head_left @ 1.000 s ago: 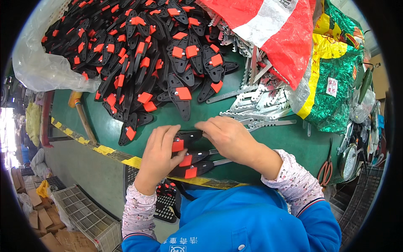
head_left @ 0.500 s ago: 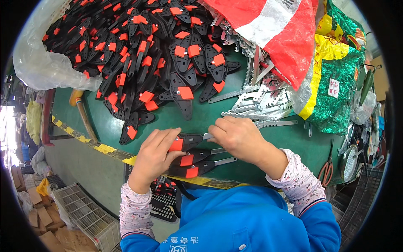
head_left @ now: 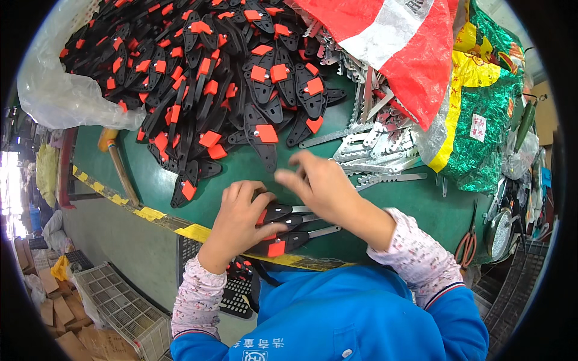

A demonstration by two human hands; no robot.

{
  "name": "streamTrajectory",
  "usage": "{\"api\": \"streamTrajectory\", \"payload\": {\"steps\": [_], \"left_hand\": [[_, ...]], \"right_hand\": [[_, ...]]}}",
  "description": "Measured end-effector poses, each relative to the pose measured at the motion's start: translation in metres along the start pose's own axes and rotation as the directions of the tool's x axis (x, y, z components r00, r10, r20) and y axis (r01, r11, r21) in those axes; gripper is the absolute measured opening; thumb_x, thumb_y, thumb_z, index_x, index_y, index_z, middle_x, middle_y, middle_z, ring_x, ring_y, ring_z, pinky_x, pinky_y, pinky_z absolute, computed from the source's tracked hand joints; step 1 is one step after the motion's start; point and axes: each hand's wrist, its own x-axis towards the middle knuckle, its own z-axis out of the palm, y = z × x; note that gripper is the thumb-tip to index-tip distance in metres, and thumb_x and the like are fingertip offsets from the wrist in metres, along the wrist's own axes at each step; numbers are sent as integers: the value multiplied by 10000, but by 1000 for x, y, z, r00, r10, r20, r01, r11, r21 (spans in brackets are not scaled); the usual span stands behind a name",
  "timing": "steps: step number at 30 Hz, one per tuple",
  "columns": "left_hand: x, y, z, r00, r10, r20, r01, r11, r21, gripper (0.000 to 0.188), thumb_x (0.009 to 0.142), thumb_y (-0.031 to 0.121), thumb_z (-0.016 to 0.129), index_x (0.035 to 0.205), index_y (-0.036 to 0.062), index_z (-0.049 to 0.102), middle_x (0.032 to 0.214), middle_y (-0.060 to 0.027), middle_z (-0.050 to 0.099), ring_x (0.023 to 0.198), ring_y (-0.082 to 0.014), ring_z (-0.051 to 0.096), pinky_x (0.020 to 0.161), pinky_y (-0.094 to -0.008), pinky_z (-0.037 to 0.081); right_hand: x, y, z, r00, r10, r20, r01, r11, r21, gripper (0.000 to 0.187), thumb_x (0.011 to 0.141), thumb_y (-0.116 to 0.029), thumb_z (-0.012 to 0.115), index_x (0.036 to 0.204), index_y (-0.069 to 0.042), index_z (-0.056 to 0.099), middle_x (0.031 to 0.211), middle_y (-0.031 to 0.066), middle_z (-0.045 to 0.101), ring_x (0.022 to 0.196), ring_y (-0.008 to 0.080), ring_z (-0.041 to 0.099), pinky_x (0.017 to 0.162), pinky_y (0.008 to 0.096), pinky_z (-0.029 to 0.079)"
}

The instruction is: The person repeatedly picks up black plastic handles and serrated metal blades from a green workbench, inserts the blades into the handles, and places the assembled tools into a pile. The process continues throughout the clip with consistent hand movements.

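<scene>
By the table's near edge, several black plastic pieces with red tabs (head_left: 276, 248) lie stacked side by side, each with a silver metal strip (head_left: 324, 231) sticking out to the right. My left hand (head_left: 241, 219) is closed over the left end of the upper pieces, its fingers above and thumb below, partly hiding them. My right hand (head_left: 322, 185) hovers just beyond the strips, thumb and forefinger apart, slightly blurred, nothing seen in it. Its fingertips are near a loose black piece with a red tab (head_left: 260, 135) at the front of a large heap.
Toothed metal strips (head_left: 376, 144) lie piled beneath a red and white bag (head_left: 400, 54). A green and yellow sack (head_left: 475, 144) stands at the right, with red-handled scissors (head_left: 466, 246) nearer me. A hammer (head_left: 120, 168) lies left; yellow-black tape (head_left: 150, 213) marks the table edge.
My right hand has let go of the top piece's strip and moved left and up toward the heap. My left hand has shifted slightly right, and the top piece now lies lower against the others.
</scene>
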Motion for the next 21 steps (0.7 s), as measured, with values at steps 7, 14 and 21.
{"api": "streamTrajectory", "payload": {"steps": [7, 14, 21], "left_hand": [[2, -15, 6, 778, -628, 26, 405, 468, -785, 480, 1072, 152, 655, 1486, -43, 509, 1222, -135, 707, 1057, -168, 681, 949, -321, 543], [14, -16, -11, 915, -399, -62, 306, 785, -538, 472, 1049, 108, 639, 1497, 2, 539, 1166, -138, 668, 1022, -202, 656, 926, -322, 520], [10, -1, -14, 950, -301, -79, 284, 943, -172, 785, 820, 178, 881, 1510, 34, 536, 1160, -162, 586, 1018, -367, 636, 888, -423, 539]], "right_hand": [[17, -21, 14, 937, 129, 326, -258, 883, 392, 368, 997, -289, 695, 859, 52, 699, 689, 143, 731, 553, 222, 712, 559, 364, 578], [22, 42, -30, 854, -507, -120, 319, 691, -649, 158, 818, -225, 769, 909, -100, 736, 916, 81, 622, 940, 292, 604, 817, 416, 519], [29, 49, -54, 771, -632, -83, 454, 635, -625, 135, 857, -67, 727, 961, -64, 641, 892, 57, 649, 802, 223, 668, 653, 365, 566]]}}
